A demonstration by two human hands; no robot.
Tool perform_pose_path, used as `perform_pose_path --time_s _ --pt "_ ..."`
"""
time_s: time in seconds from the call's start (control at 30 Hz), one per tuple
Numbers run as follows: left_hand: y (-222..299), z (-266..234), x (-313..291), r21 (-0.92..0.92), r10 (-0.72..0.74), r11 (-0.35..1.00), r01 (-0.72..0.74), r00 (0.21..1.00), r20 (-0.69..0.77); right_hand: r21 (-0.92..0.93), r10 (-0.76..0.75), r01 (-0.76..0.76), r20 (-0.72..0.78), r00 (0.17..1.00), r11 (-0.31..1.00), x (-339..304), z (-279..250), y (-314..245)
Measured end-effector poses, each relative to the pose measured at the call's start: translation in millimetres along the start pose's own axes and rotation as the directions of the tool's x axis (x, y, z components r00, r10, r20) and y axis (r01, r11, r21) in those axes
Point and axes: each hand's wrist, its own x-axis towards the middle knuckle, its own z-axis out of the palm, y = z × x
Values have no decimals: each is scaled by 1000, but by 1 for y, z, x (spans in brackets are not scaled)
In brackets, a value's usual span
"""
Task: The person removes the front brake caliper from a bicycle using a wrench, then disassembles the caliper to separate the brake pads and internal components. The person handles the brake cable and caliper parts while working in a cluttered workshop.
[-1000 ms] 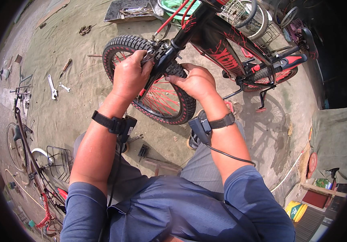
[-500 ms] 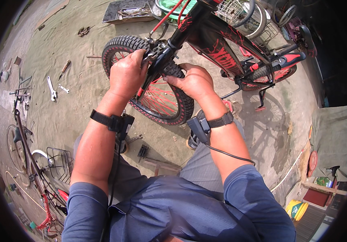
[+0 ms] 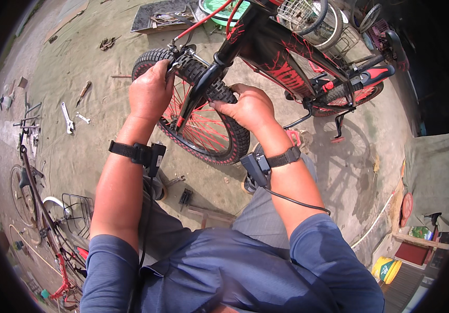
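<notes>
A black bicycle with red markings [image 3: 274, 52] stands ahead of me, its front wheel toward me. My left hand [image 3: 152, 89] is closed on a metal brake caliper [image 3: 183, 51] at the end of a red cable [image 3: 201, 27]. The caliper is off to the left of the black fork [image 3: 195, 99], over the knobby front tire [image 3: 156, 56], and what looks like its bolt points at the fork. My right hand [image 3: 251, 107] grips the tire just right of the fork, thumb toward me; its fingertips are partly hidden behind the tread. Red spokes [image 3: 208, 128] show below the hands.
Two wrenches [image 3: 68, 118] and a screwdriver [image 3: 84, 92] lie on the ground cloth at left. A grey tray of tools [image 3: 167, 19] stands beyond the wheel. Another bicycle [image 3: 39, 201] lies along the left. A yellow bucket [image 3: 386, 270] is at lower right.
My left hand has moved left and slightly down, taking the caliper away from the fork. My right hand stays on the tire, nearly unmoved.
</notes>
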Motion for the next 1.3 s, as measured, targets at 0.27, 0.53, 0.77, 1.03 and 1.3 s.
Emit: perform_pose_path --time_s 0.27,0.53,0.77,1.03,1.3 --pt "-11 7 2 54 -32 998 30 999 22 33 2 -2 -4 1000 999 1 1 1" --pt "-20 7 5 75 -76 994 75 997 8 70 4 -3 -16 1000 998 2 3 2" --pt "-30 6 12 60 -95 993 98 994 -48 23 -15 17 -57 998 1000 2 4 3" --pt "-34 -1 23 -4 -73 997 73 996 -43 53 13 -13 8 1000 999 0 -2 0" --pt "-43 0 44 -7 -111 994 111 993 -38 55 13 -13 -1 1000 998 2 0 2"
